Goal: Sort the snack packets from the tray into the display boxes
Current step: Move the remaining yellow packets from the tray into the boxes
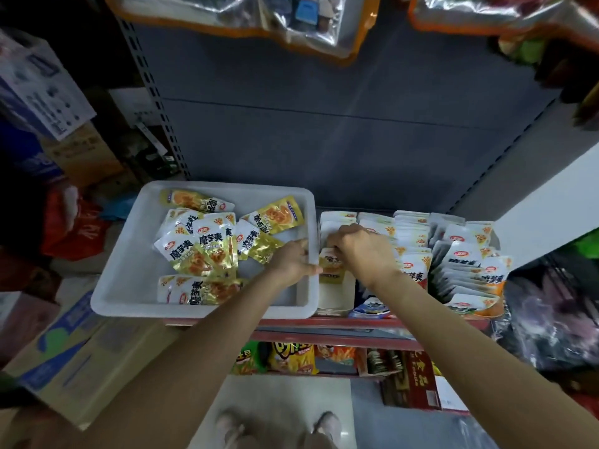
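Head view
Tray (pixel 129 254): one, white, on the shelf (pixel 324 322); about nine yellow packets (pixel 207 251) lie flat, pointing many ways.
Display boxes (pixel 335 299): several rows of packets standing upright, just right of the tray.
Left hand (pixel 290 260): grips the tray's right rim.
Right hand (pixel 359 247): fingers curled on one packet (pixel 330 265) standing in the leftmost box.

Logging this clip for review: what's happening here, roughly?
A person is stocking a shop shelf. The right hand sets a yellow snack packet into the leftmost display box, while the left hand rests on the right rim of the white tray. About ten packets remain in the tray; the boxes further right are already well filled.
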`<action>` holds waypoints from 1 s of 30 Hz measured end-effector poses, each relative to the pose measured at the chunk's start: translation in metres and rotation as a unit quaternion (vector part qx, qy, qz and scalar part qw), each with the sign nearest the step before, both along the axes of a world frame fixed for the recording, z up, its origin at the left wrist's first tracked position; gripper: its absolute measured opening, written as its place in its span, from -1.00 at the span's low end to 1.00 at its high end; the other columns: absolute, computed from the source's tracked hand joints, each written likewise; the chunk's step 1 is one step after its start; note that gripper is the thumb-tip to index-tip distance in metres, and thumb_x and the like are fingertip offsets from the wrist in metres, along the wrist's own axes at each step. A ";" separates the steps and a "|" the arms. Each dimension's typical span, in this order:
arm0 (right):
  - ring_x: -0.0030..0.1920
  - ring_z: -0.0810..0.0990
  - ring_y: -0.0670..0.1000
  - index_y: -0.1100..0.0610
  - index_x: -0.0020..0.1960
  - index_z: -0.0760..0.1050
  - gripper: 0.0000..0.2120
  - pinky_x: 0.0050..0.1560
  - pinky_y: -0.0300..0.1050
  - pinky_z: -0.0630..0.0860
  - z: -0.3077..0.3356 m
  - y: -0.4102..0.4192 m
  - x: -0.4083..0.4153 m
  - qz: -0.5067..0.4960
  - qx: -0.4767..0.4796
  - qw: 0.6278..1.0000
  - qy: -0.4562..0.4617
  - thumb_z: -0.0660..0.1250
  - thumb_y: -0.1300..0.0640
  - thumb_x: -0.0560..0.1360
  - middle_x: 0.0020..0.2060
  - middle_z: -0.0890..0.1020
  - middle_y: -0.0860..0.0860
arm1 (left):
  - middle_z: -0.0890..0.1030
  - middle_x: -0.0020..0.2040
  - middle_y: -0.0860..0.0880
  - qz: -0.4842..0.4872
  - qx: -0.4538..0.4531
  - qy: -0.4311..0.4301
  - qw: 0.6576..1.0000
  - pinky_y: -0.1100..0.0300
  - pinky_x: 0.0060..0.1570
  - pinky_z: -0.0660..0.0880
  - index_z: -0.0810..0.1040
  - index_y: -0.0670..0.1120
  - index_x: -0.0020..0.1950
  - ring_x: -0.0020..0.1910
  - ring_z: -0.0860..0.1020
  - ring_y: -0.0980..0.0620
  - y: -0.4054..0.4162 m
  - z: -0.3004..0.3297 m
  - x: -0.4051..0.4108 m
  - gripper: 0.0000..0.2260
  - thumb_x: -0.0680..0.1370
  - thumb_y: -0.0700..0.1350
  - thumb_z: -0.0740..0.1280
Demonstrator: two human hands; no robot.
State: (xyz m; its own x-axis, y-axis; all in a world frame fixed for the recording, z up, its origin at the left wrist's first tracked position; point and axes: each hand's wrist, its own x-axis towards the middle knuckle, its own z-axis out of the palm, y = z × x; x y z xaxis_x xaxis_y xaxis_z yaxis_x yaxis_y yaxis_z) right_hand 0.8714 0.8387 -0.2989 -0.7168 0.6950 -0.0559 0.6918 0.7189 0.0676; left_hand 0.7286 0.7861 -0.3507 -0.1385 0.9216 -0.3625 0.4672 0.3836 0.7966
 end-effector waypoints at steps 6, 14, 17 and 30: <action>-0.27 0.61 0.06 0.06 -0.23 0.60 -0.58 -0.48 -0.22 0.44 -0.006 0.003 -0.002 0.029 0.101 0.994 0.034 0.63 0.26 -0.04 -0.33 0.56 0.00 | 0.51 0.28 -0.13 -0.003 0.016 -0.010 1.000 0.11 0.22 0.41 0.36 -0.19 0.39 0.29 0.46 -0.09 -0.004 -0.004 -0.001 -0.47 0.47 -0.15 0.44; -0.21 0.57 0.12 0.15 -0.11 0.59 -0.65 -0.41 -0.14 0.48 -0.009 -0.022 -0.037 0.052 0.068 0.982 0.167 0.58 0.27 0.14 -0.18 0.57 0.09 | 0.55 0.24 -0.14 0.094 0.025 0.057 0.994 0.14 0.13 0.44 0.41 -0.19 0.34 0.20 0.52 -0.08 -0.029 -0.015 -0.058 -0.58 0.52 -0.10 0.37; 0.00 0.57 0.14 0.12 0.12 0.53 -0.66 -0.23 -0.08 0.54 -0.023 -0.033 -0.073 0.045 -0.016 0.990 0.135 0.46 0.24 0.35 0.05 0.52 0.10 | 0.51 0.28 -0.15 0.111 0.017 0.148 0.983 0.13 0.16 0.44 0.44 -0.18 0.33 0.22 0.50 -0.10 -0.043 -0.019 -0.092 -0.58 0.50 -0.13 0.40; 0.41 0.29 0.22 0.06 0.54 -0.09 -0.31 0.23 0.12 0.40 -0.107 -0.034 -0.155 -0.112 -0.245 0.963 -0.027 0.08 0.42 0.51 0.52 -0.06 0.10 | -0.16 0.56 -0.05 -0.081 -0.137 0.382 0.910 -0.16 0.45 -0.08 -0.09 0.06 0.55 0.53 -0.13 -0.16 -0.081 -0.040 -0.164 -0.13 0.45 0.03 0.44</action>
